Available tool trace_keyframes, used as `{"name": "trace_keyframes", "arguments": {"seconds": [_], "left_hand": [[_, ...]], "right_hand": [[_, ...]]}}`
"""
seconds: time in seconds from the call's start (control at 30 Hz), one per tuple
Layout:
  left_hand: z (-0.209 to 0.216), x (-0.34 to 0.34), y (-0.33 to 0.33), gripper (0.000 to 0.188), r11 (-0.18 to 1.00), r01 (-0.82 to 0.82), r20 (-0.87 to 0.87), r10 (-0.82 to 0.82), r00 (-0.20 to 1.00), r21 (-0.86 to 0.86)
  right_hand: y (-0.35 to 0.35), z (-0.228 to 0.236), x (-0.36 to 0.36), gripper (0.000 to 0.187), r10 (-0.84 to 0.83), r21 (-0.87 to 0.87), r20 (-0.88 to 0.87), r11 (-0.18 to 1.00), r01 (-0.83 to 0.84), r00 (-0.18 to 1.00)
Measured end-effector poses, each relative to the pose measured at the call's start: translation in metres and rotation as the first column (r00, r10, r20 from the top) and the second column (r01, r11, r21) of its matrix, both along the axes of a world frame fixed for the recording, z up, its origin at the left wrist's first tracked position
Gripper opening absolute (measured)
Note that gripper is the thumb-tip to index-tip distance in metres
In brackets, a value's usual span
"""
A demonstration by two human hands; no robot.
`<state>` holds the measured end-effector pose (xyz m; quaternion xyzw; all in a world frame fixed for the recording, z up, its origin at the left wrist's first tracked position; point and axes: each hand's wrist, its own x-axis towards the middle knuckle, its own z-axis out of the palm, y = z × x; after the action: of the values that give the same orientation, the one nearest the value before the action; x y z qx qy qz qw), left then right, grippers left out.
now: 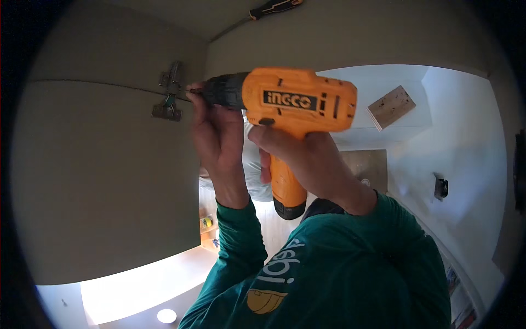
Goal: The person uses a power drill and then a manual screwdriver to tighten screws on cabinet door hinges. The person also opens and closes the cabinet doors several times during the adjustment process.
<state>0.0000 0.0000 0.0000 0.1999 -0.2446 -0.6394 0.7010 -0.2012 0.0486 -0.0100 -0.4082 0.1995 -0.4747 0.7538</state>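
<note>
Near an inner corner of the brown cabinet point(109, 181), an orange drill point(298, 93) is clamped in the right hand point(312, 159), the left hand point(219, 134) bends round its tip, hold unclear, and a screwdriver point(268, 10) and metal hinge point(171, 93) are inside.

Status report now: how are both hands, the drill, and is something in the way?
Right hand: gripping orange drill. Left hand: at drill's front end. Drill: pointed toward metal hinge. Possibly in the way: left fingertips, near tip.
</note>
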Motion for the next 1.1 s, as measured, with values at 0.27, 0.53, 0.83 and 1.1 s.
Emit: {"name": "trace_keyframes", "arguments": {"seconds": [0.27,0.53,0.83,1.1], "left_hand": [[0.000,0.022,-0.030,0.021,0.997,-0.072,0.049,0.073,0.996,-0.011],[-0.001,0.028,-0.031,0.021,0.986,-0.168,0.038,0.168,0.985,0.019],[-0.005,0.049,-0.042,0.021,0.993,-0.094,-0.065,0.099,0.993,0.076],[-0.002,0.049,-0.041,0.021,0.990,-0.021,-0.254,0.056,0.966,0.137]], "right_hand": [[-0.036,-0.005,0.024,0.009,-0.258,-0.549,-0.142,0.824,0.141,0.956],[-0.047,0.006,0.022,0.009,-0.180,-0.484,-0.193,0.872,0.066,0.965],[-0.053,0.027,0.018,0.030,0.113,0.047,-0.006,0.993,-0.113,0.994],[-0.057,0.026,0.016,0.030,0.078,0.095,-0.074,0.993,-0.071,0.994]]}}
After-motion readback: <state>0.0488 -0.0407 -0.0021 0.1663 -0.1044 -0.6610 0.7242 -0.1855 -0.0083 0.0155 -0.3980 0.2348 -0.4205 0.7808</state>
